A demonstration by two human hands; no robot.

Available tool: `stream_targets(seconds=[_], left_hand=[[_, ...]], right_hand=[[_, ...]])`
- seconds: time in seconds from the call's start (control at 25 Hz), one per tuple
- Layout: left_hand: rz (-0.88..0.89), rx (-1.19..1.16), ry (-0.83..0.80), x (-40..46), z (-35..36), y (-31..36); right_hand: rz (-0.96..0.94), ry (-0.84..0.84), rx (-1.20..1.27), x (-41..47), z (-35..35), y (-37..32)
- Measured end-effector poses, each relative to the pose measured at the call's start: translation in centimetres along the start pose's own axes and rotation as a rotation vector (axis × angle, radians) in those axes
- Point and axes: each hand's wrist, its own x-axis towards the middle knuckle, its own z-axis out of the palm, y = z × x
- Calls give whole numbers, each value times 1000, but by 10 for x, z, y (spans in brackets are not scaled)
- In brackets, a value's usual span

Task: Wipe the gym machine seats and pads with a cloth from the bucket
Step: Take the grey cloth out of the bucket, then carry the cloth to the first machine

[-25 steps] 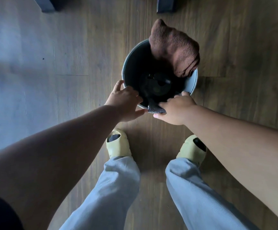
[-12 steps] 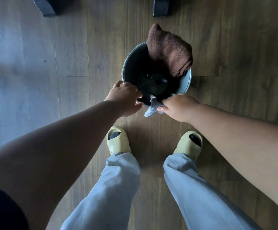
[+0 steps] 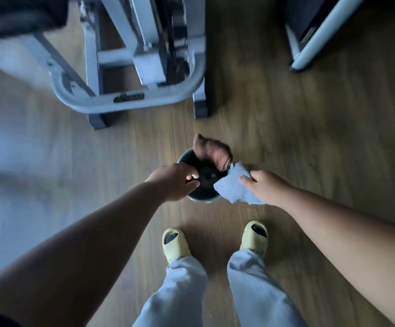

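A dark round bucket (image 3: 204, 197) stands on the wooden floor just ahead of my feet. A brown towel (image 3: 211, 151) hangs over its far rim. My right hand (image 3: 266, 188) grips a light blue-grey cloth (image 3: 233, 186), held out of the bucket above its right rim. My left hand (image 3: 174, 181) hovers over the bucket's left rim with loosely curled fingers and holds nothing that I can see. A grey gym machine frame (image 3: 130, 67) stands beyond the bucket; a dark pad (image 3: 21, 15) shows at the top left.
Another machine's white bar and dark base (image 3: 319, 41) stand at the top right. My two yellow slippers (image 3: 175, 245) are planted on the floor behind the bucket. Wooden floor (image 3: 321, 149) spreads to the right of the bucket.
My right hand has lifted the blue-grey cloth up and to the right, out of the bucket. The view has risen and tilted forward, bringing the gym machine into sight.
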Motion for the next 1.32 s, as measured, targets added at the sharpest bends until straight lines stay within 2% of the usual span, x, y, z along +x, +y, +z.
stream_targets(seconds=[0.28,0.52,0.68,1.04,1.16,1.32], left_hand=[[213,33,112,-71,-150,95],[446,227,175,-95,-232,237],[563,306,167,-91,-233,357],[723,346,99,-64,-153,665],[794,371,52,-55,-131,755],[876,427,1,-26,-117,848]], right_hand=[[106,282,306,-152,-96,-49],[66,484,463,-274,-168,-24],[81,582,454,-337,-216,45],[170,787,347,-478,-331,292],[247,892,451,-513,-359,360],[199,929,619,-522,-391,430]])
